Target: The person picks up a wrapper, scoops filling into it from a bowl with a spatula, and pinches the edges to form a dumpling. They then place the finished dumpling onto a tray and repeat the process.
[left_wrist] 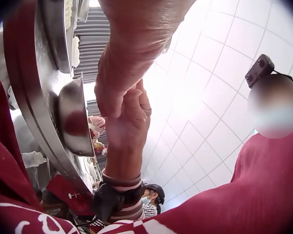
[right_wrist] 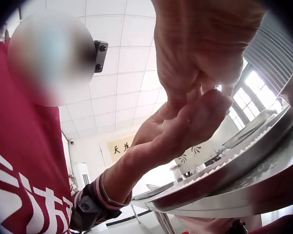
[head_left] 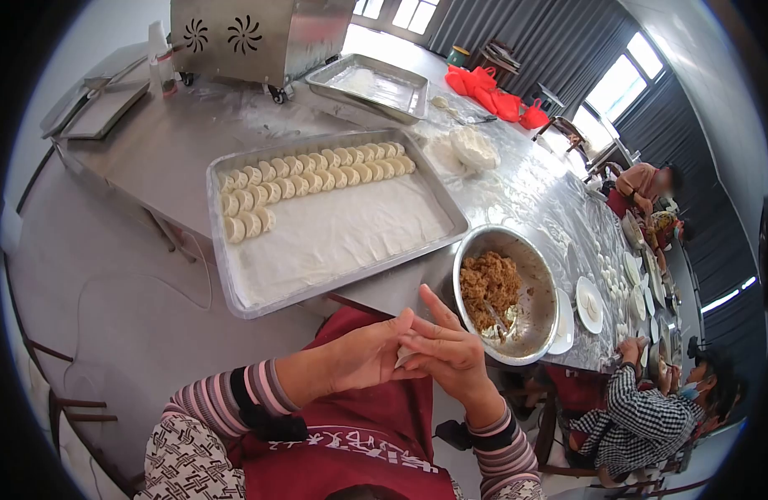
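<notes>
In the head view my left hand (head_left: 355, 357) and right hand (head_left: 451, 354) meet above my lap, at the near edge of the table. Between their fingers they pinch a small dumpling (head_left: 406, 356), of which only a pale bit of wrapper shows. Both wrist views show the fingers pressed together, hiding it. Just beyond and right of the hands is a steel bowl (head_left: 537, 310) with brown filling (head_left: 489, 285) and a utensil in it. To the left, a large cloth-lined tray (head_left: 342, 225) holds rows of folded dumplings (head_left: 305, 183) at its far side.
An empty-looking metal tray (head_left: 376, 82) and a lump of dough (head_left: 474, 148) lie farther back on the floury table. White plates (head_left: 590, 304) stand right of the bowl. Other people (head_left: 651, 408) work along the right side. A steel cabinet (head_left: 242, 37) stands at the back left.
</notes>
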Motion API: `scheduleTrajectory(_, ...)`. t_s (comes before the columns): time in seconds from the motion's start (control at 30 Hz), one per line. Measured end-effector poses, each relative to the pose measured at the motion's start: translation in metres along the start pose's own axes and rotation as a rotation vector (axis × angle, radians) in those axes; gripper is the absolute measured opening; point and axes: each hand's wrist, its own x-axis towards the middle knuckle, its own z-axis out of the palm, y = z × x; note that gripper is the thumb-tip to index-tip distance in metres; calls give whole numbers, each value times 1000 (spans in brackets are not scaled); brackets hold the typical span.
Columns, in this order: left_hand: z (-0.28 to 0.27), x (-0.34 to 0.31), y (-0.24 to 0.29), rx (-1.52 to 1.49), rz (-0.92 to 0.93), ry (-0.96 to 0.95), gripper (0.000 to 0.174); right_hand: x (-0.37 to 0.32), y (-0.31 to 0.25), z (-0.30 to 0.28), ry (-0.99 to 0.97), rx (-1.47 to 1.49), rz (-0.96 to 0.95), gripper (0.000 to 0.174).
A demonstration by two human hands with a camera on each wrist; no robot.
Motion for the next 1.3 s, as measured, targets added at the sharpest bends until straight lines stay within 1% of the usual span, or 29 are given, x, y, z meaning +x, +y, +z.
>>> scheduleTrajectory(0.07, 0, 1, 0, 24, -4, -13, 58, 3, 2, -3, -117, -101, -137, 24)
scheduleTrajectory(0.1, 4, 1, 1, 1, -26, 7, 60, 4, 1, -4, -118, -100, -135, 24)
scheduleTrajectory(0.17, 9, 1, 3, -24, -45, 28, 62, 5, 0, -6, -209, -124, -144, 27)
scheduleTrajectory(0.27, 7, 0, 5, -53, -44, 10, 64, 0, 9, -4, -177, -78, -157, 26)
scheduleTrajectory(0.3, 2, 0, 6, -71, -62, -35, 64, 1, 9, -3, -179, -77, -156, 26)
scheduleTrajectory(0.33, -1, 0, 7, -89, -80, -80, 64, 2, 8, -2, -160, -46, -89, 24)
scheduleTrajectory(0.37, -1, 0, 8, -91, -79, -79, 64, 3, 6, -1, -141, -16, -22, 25)
scheduleTrajectory(0.4, 0, 0, 10, -59, -67, -65, 64, 5, 4, -3, -143, -15, -19, 25)
scheduleTrajectory(0.47, -1, 0, 9, -29, -56, -49, 64, 12, -1, -8, -233, -62, -52, 26)
scheduleTrajectory(0.5, -3, 2, 8, -43, -56, -60, 63, 15, -3, -9, -234, -61, -50, 26)
scheduleTrajectory(0.57, 0, 3, 7, -60, -59, -69, 62, 19, -6, -9, -355, -176, -150, 25)
scheduleTrajectory(0.7, 7, -1, 9, -46, -56, -35, 63, 18, -1, -3, -361, -158, -170, 22)
scheduleTrajectory(0.77, 4, -3, 8, -29, -65, -21, 64, 11, 7, 1, -286, -223, -230, 28)
scheduleTrajectory(0.8, 0, -5, 6, 7, -62, 13, 66, 8, 6, 2, -285, -222, -227, 28)
scheduleTrajectory(0.87, -3, -6, 6, 47, -61, 47, 68, 3, 5, 6, -172, -47, -75, 41)
scheduleTrajectory(0.9, -1, -7, 7, 61, -29, -2, 69, 1, 6, 5, -170, -44, -72, 41)
scheduleTrajectory(0.93, 0, -8, 6, 74, 1, -48, 71, -1, 8, 4, -114, 63, -16, 48)
scheduleTrajectory(0.97, -1, -9, 5, 73, -2, -44, 71, -3, 10, 3, -58, 170, 39, 54)
scheduleTrajectory(1.0, -3, -10, 3, 43, 21, -64, 62, -2, 12, 3, -60, 96, -4, 53)
scheduleTrajectory(1.03, -2, -11, 3, 15, 44, -85, 54, -4, 14, 5, -57, 100, -2, 53)
scheduleTrajectory(1.07, 2, -11, 2, 15, 39, -83, 54, -5, 15, 8, -59, 132, -22, 48)
scheduleTrajectory(1.1, 12, -12, 2, 29, 51, 14, 55, -6, 17, 10, -62, 162, -43, 43)
scheduleTrajectory(1.13, 17, -12, 2, 42, 62, 112, 55, -6, 21, 11, -59, 163, -42, 43)
scheduleTrajectory(1.17, 14, -11, -1, 43, 59, 113, 55, -6, 26, 11, -64, 122, -106, 38)
scheduleTrajectory(1.2, 8, -11, -5, 104, 80, 90, 64, -6, 29, 12, -68, 80, -172, 33)
scheduleTrajectory(1.23, 4, -11, -8, 166, 100, 68, 73, -7, 30, 14, -63, 82, -173, 33)
scheduleTrajectory(1.3, 1, -13, -11, 171, 118, 92, 73, -6, 30, 18, -42, -67, -234, 32)
